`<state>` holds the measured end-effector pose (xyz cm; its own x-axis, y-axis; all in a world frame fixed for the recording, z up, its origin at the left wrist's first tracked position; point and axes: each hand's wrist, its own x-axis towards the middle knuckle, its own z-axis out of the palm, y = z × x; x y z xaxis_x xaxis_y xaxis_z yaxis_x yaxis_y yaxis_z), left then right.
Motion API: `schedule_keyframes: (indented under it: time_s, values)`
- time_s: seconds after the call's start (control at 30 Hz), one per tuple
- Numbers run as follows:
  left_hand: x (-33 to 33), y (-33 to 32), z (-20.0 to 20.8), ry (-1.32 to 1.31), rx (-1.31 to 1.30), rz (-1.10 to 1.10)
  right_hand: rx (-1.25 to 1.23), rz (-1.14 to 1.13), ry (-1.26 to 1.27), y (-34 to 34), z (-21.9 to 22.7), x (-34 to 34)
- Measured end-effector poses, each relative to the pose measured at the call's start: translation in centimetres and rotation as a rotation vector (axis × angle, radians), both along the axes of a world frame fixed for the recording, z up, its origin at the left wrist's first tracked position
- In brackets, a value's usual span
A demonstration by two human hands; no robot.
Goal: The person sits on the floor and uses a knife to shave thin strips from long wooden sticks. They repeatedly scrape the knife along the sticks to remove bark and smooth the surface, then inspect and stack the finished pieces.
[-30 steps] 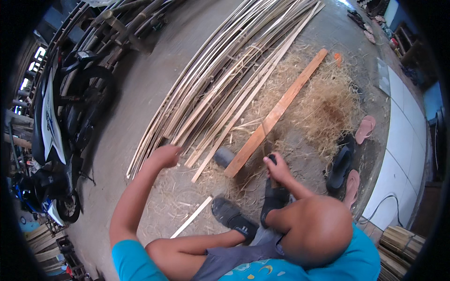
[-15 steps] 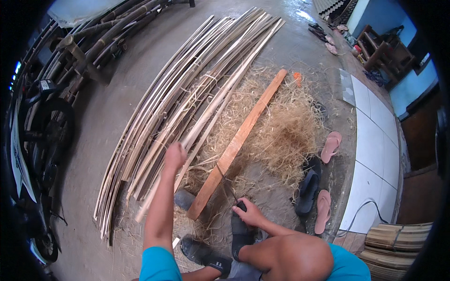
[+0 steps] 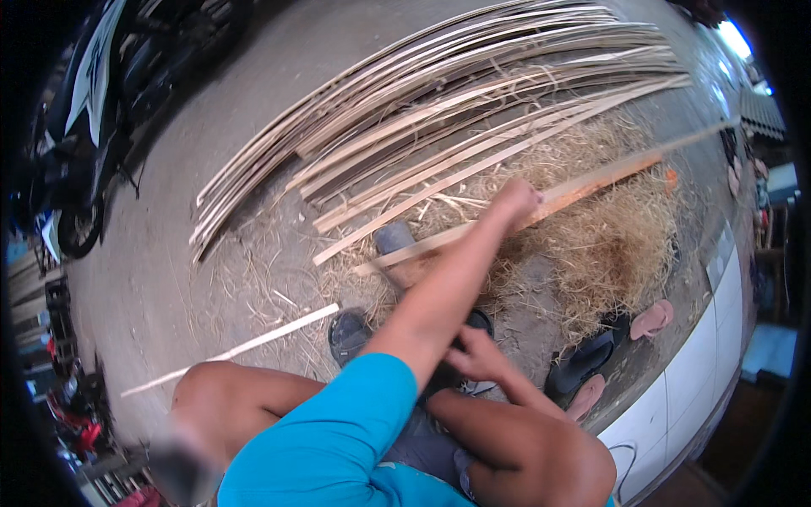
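My left hand (image 3: 517, 203) is closed around a long pale bamboo strip (image 3: 688, 142). That strip lies at a slant over the reddish-brown wooden plank (image 3: 612, 179), and my left forearm crosses part of both. Near my right knee, my right hand (image 3: 480, 353) is curled shut. The knife it gripped by a dark handle in the earlier head view is now mostly hidden behind my left forearm. A grey block (image 3: 392, 237) sits at the plank's near end. Beyond the plank, a bundle of long bamboo strips (image 3: 439, 108) is spread over the floor.
Curly shavings (image 3: 621, 253) pile up right of the plank. One pale strip (image 3: 253, 341) lies at the left, by my knee. Black sandals (image 3: 583, 359) and pink flip-flops (image 3: 652, 319) line the white tile edge (image 3: 676, 380). A motorbike (image 3: 93, 160) stands far left.
The view has turned leftward. My left hand has moved from the strip bundle to over the plank, bringing a strip with it. My right hand remains by my knee.
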<state>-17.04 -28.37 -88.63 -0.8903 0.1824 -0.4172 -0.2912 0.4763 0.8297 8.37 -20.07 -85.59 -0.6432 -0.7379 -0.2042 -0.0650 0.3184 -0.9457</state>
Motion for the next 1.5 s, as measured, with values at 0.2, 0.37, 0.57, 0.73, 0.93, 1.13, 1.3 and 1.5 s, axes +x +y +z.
schedule_keyframes:
  time_s: [0.2,0.37,0.57,0.73,0.93,1.13,1.3,1.5]
  values:
    - [0.9,3.9,-3.7,0.179,-0.192,0.109,0.173,-0.59,-0.32,3.2,0.3,-6.6]
    - [0.7,4.9,-2.9,0.24,-0.122,0.105,0.101,-0.416,-0.344,0.4,-1.6,-0.6]
    - [1.0,4.0,-3.4,0.316,-0.171,0.053,0.095,-0.43,-0.694,-0.5,1.3,-3.7]
    - [1.9,5.9,-2.5,0.386,-0.239,0.101,0.133,0.135,0.05,-0.6,2.4,-1.2]
    - [0.6,4.0,-3.3,0.303,-0.302,-0.079,0.133,-0.651,-0.281,1.1,-0.7,-4.3]
    - [0.3,4.2,-0.9,0.297,-0.242,-0.068,0.231,0.166,-0.187,-1.1,0.8,-1.2]
    - [1.1,2.3,-1.8,0.32,-0.193,-0.128,0.047,-0.55,-0.357,-0.2,-2.1,-4.7]
    - [1.2,1.4,-2.4,0.357,-0.2,-0.163,0.225,-0.23,-0.41,-1.1,-0.9,-2.3]
